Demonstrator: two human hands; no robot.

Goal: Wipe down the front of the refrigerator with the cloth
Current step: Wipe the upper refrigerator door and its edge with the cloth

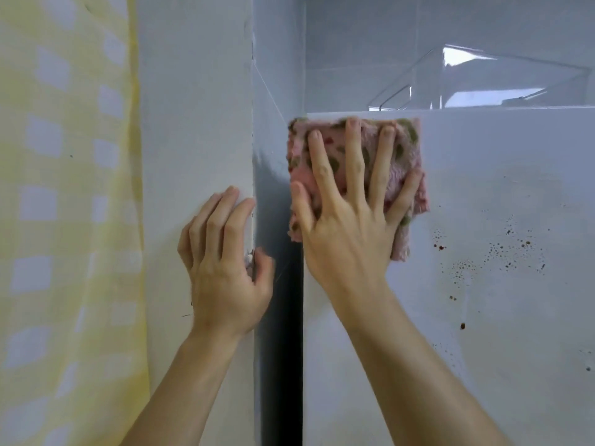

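Note:
The white refrigerator front (483, 317) fills the right half of the view, with brown specks and smears across its right part. A pink cloth (402, 188) with green and red spots lies flat against the fridge's top left corner. My right hand (347, 220) presses on the cloth with fingers spread wide. My left hand (222, 259) rests on the corner of the white wall to the left, fingers bent around its edge, holding nothing.
A dark gap (283, 349) runs down between the wall (193, 123) and the fridge. A clear plastic container (483, 82) stands on top of the fridge. A yellow checked curtain (64, 220) hangs at the far left. Grey tiles (354, 43) are behind.

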